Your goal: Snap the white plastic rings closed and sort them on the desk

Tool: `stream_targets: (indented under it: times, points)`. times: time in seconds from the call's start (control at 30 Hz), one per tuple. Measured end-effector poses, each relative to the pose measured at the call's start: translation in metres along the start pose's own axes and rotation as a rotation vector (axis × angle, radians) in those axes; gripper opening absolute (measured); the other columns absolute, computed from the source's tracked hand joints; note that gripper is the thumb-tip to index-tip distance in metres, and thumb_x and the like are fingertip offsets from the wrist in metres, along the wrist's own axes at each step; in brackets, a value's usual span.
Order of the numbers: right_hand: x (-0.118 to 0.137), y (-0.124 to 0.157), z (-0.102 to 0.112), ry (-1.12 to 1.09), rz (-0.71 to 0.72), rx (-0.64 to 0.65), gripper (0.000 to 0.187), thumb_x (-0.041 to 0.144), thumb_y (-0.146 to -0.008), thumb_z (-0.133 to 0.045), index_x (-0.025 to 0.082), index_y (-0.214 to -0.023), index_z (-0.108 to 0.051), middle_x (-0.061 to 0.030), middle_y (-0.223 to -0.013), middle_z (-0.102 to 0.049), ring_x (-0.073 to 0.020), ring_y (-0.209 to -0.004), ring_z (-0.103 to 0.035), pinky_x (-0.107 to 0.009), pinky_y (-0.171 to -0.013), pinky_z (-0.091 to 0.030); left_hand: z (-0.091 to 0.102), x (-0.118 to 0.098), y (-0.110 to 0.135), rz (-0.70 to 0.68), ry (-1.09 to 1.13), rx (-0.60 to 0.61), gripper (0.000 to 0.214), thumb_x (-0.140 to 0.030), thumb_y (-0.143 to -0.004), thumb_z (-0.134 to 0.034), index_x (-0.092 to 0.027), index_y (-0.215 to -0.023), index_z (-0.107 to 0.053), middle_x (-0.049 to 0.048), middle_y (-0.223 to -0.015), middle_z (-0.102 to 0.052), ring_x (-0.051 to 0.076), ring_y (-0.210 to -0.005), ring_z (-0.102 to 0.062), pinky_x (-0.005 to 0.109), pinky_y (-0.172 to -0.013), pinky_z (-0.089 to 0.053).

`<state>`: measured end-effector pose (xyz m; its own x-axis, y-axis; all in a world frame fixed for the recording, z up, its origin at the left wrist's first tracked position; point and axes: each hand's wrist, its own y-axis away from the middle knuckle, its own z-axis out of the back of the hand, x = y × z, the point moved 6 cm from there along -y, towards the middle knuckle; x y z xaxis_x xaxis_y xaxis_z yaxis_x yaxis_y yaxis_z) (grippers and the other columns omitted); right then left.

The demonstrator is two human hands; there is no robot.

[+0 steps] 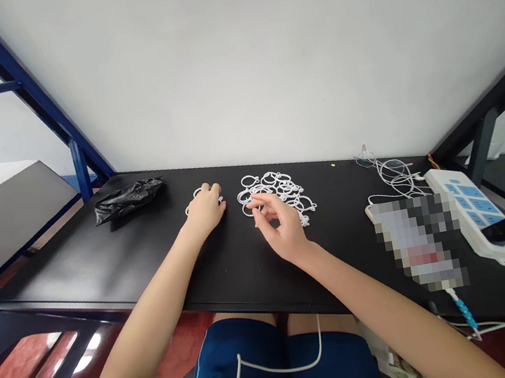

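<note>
On the black tabletop, my left hand [206, 210] rests palm down over a few white plastic rings [196, 192], which show only in part around its edges. The fingers of this hand are bent and somewhat apart. My right hand [282, 223] hovers at the near left side of a loose pile of white rings [270, 179], each with a small knob or eyelet. Its fingers curl toward the thumb with a gap between them, and I see no ring gripped there. The hand covers part of the pile.
A crumpled black plastic bag [130, 199] lies at the left rear. To the right are a blurred-out phone [416, 245], a tangled white cable [394, 174] and a white power strip [472, 202]. A pale wall [270, 68] stands behind the table; a white cord crosses my lap.
</note>
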<state>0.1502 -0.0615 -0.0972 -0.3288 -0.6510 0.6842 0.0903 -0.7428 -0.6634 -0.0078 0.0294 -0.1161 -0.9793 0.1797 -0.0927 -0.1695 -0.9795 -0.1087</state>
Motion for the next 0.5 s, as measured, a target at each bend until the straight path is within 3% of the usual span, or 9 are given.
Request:
stream_targets:
  times: [0.2,0.5]
  points:
    - [0.0002,0.0000,-0.0002,0.003,-0.006,0.002,0.025,0.023,-0.093,-0.050,0.022,-0.117,-0.055,-0.0055,-0.100,-0.071,-0.0104,-0.064,-0.064,-0.026,-0.060,-0.057,-0.0038,-0.0045,-0.0013,-0.084,0.038,-0.031,0.028,-0.021,-0.090,-0.045,-0.017,-0.116,-0.054,0.0122,-0.112,-0.060,0.027,-0.100,-0.063,0.033,-0.072,-0.053]
    - [0.0009,-0.0003,0.0005,0.005,0.014,-0.001,0.024,0.021,-0.093,-0.050,0.022,-0.116,-0.056,-0.0052,-0.098,-0.070,-0.0100,-0.063,-0.064,-0.026,-0.060,-0.056,-0.0073,0.0030,-0.0036,-0.056,0.005,-0.039,0.027,-0.032,-0.092,-0.047,-0.017,-0.112,-0.054,0.0123,-0.112,-0.063,0.028,-0.102,-0.063,0.033,-0.073,-0.052]
